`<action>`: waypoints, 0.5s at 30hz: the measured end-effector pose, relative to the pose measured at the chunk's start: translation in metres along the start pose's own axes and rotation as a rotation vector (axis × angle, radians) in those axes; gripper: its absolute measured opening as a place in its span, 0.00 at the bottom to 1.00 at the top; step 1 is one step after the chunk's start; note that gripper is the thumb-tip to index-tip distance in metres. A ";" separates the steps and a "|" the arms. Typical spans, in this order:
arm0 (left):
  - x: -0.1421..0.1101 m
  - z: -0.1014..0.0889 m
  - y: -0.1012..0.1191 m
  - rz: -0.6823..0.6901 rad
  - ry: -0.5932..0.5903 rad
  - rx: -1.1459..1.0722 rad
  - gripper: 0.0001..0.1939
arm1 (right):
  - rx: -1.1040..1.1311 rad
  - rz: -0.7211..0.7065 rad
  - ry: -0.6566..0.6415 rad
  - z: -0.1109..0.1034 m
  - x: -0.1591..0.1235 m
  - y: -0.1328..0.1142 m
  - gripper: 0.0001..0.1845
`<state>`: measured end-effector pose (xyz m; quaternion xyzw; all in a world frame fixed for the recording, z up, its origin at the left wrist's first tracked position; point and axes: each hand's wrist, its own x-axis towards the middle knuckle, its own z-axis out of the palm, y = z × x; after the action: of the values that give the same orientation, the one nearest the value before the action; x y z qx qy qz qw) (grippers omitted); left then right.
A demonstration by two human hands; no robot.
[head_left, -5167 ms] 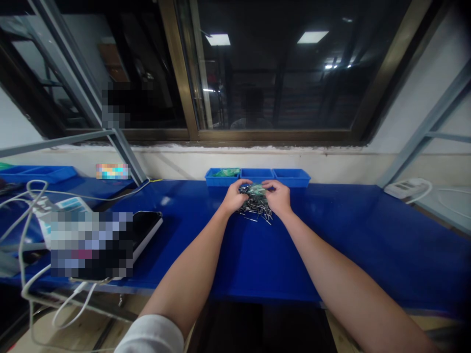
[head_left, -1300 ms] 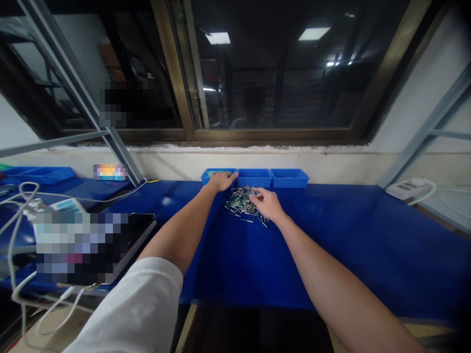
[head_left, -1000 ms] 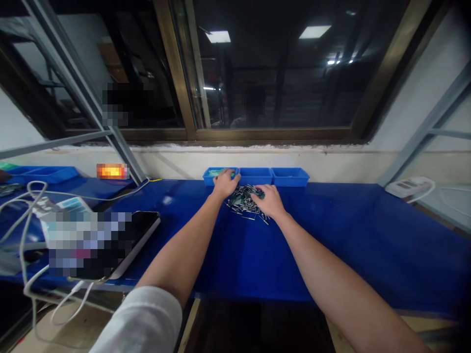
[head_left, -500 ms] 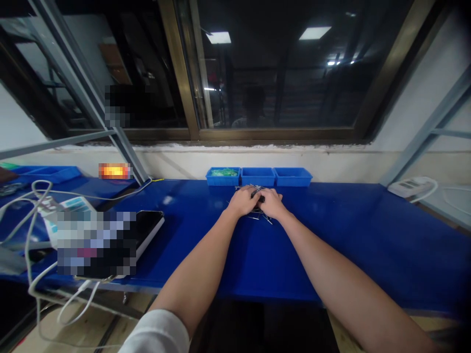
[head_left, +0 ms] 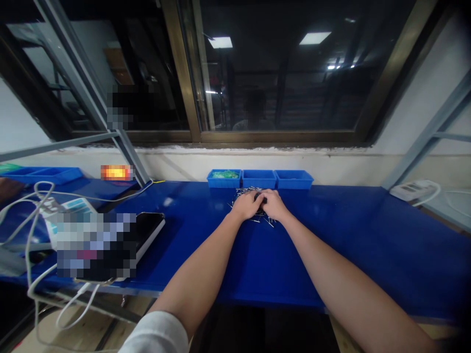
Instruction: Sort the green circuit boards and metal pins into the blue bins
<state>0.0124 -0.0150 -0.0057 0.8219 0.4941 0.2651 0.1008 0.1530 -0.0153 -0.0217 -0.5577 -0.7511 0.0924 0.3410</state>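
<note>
My left hand [head_left: 247,204] and my right hand [head_left: 274,204] meet over a loose pile of thin, silvery metal pins or screws [head_left: 271,223] on the blue table. Their exact kind is too small to tell. Both hands are curled, thumbs almost touching. Something dark [head_left: 260,197] shows between them, partly covered by the fingers, and I cannot make out what it is. The fingertips are hidden behind the hands. Just beyond the pile stand three blue bins: the left bin [head_left: 224,183] has green material in it, beside the middle bin [head_left: 259,185] and the right bin [head_left: 294,185].
On the left of the table [head_left: 198,235] lies a dark phone-like device [head_left: 147,230] with white cables [head_left: 30,255]. Another blue tray [head_left: 47,177] and part of another person's hand [head_left: 10,190] are at far left. A white power strip [head_left: 412,190] lies at right.
My hands have shifted slightly to the right over the pile, and more pins show around the left hand. At the far left, the other person's hand has moved.
</note>
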 end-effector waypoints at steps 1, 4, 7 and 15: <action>0.000 0.000 0.000 -0.005 0.001 -0.004 0.24 | 0.005 -0.007 0.010 0.001 0.000 0.001 0.11; 0.001 -0.001 -0.001 0.014 0.037 -0.024 0.23 | 0.047 -0.061 0.056 0.002 0.002 0.004 0.09; 0.002 -0.003 -0.002 0.044 0.139 -0.036 0.21 | 0.119 -0.109 0.113 0.000 0.003 0.003 0.09; 0.002 -0.009 0.001 0.126 0.219 -0.137 0.12 | 0.301 -0.039 0.189 -0.011 0.000 -0.005 0.18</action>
<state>0.0088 -0.0145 0.0034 0.8086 0.4301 0.3922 0.0854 0.1559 -0.0193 -0.0110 -0.4918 -0.7040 0.1445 0.4915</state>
